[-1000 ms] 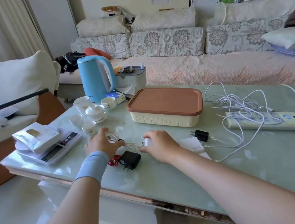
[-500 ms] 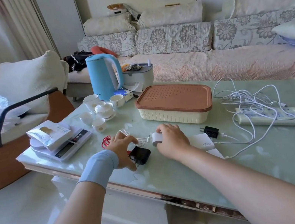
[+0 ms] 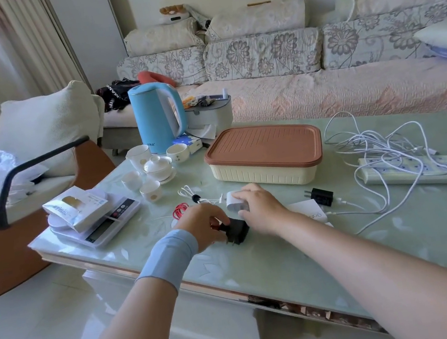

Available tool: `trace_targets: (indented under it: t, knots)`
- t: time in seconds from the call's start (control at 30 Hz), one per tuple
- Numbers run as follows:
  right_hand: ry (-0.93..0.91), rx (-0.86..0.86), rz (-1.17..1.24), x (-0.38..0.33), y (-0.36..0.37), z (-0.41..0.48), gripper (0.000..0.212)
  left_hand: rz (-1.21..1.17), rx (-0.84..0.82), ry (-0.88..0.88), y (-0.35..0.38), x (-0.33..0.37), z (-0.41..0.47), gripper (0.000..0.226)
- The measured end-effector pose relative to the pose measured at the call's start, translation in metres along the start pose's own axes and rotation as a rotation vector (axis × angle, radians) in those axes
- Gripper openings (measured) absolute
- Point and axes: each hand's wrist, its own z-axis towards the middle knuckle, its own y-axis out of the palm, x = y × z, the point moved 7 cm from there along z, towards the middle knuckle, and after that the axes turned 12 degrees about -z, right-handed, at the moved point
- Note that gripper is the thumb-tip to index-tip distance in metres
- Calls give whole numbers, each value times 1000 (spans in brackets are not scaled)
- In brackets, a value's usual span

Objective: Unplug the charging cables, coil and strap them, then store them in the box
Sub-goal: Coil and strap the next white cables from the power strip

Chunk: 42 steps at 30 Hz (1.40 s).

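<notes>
While black adapter [image 3: 240,230] is pinched by left hand [image 3: 200,226], white adapter [image 3: 233,201] by right hand [image 3: 262,207], cable unplugging seems required next.

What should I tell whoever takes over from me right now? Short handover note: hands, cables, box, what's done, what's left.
Left hand pinches the black charger; the red cable lies just beyond that hand.
Right hand holds the white charger; its thin white cable lies looped towards the teacups.
The box sits behind them, lid on.
A small black charger lies loose on the table; a tangle of white cables lies over the power strip.
Done: nothing visibly stored.
Left: unplug, coil and strap everything, open the box, store.
</notes>
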Motion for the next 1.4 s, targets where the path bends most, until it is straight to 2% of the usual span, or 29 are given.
trace_targets:
  t: [0.17,0.37,0.47,0.57,0.77,0.9,1.03,1.17,1.33,1.4]
  knots:
    - [-28,-24,-15,-2,-5,-4,59,29,84,-2,3,7,10,19]
    - [-24,48,-65,16,-43,-22,52,401,85,1,9,38,9,40]
    - [10,87,-83,39,-71,-38,47,234,116,40,13,69,6,43]
    - [116,102,-16,75,-92,-55,42,42,74,118,32,104,9,39]
    - [213,18,-220,138,-113,-82,33,-24,-16,224,75,158,31,38]
    - [228,64,-317,171,-132,-93,41,87,-130,219,114,178,54,38]
    - [322,202,-294,198,-166,-105,30,300,-270,254,152,195,62,39]
    - [358,121,-310,225,-165,-118,32,498,-307,263,174,208,69,39]
    - [317,15,-343,241,-145,-125,36,467,-324,259,171,213,80,26]
    - [309,16,-353,246,-142,-126,36,395,-258,232,164,215,84,22]
